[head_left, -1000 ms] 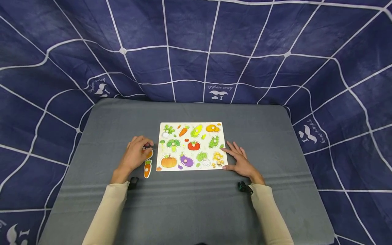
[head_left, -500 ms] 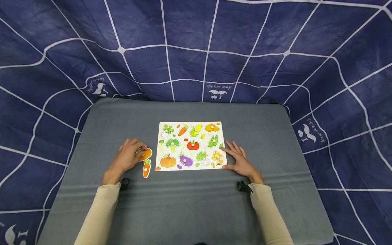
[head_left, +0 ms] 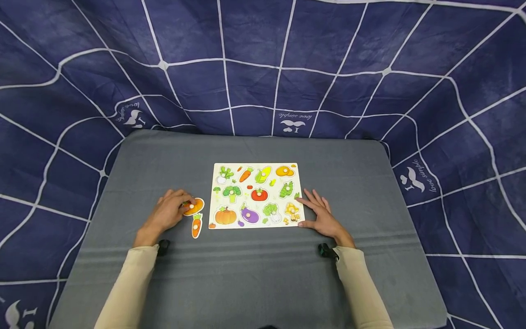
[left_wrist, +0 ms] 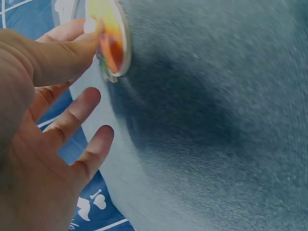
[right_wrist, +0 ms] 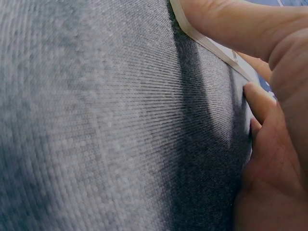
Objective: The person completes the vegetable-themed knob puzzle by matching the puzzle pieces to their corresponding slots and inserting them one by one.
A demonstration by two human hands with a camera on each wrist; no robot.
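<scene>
An orange pumpkin puzzle piece (head_left: 197, 206) lies on the grey cloth left of the puzzle board (head_left: 256, 225), partly covered by my left hand (head_left: 169, 211). Thumb and index finger of that hand pinch the piece near its knob; the left wrist view shows the remaining fingers (left_wrist: 89, 149) spread away from it. Just below the pumpkin is a carrot puzzle piece (head_left: 197, 226) with a small pale knob. My right hand (head_left: 322, 219) rests at the board's right edge, fingers extended, thumb on the lower right corner. The right wrist view shows the thumb (right_wrist: 231, 21) against the board's edge.
Other vegetable pieces sit in the board, among them a tomato (head_left: 259, 195) and an eggplant (head_left: 249, 214). A dark blue curtain (head_left: 255, 87) with white lines surrounds the grey table (head_left: 263, 274) at the back and sides.
My left hand has drawn back to the left and slightly toward me, uncovering more of the pumpkin piece, which has shifted slightly left. The right hand and board stay nearly in place.
</scene>
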